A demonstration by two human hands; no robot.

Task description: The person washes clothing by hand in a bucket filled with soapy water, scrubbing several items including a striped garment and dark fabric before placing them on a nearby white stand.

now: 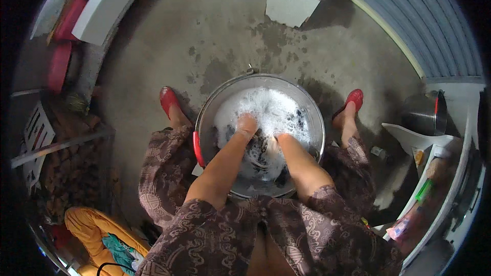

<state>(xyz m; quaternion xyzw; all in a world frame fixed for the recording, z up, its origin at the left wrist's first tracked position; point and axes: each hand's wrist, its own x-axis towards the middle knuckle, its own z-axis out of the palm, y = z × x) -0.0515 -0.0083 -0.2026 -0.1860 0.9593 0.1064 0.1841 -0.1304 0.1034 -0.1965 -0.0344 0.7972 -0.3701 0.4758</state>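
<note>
A round metal tub (316, 111) holds water under white soap suds (264, 101). Both of my forearms reach down into it. My left hand (247, 123) is partly sunk in the foam left of the middle, its fingers hidden. Close by on the right, my right hand (282, 140) is mostly under the surface. A pale, blurred patch lies beside it, and I cannot tell what that is. Dark, wet material, perhaps cloth (257, 146), shows between the hands. Whether either hand grips it is hidden.
My feet in red shoes (168, 99) flank the tub, which has a red handle grip (198, 148). A white bin (290, 2) stands ahead on wet concrete. At right are a dark pot (422, 113) and a white shelf (402, 209); yellow cloth (86, 222) lies lower left.
</note>
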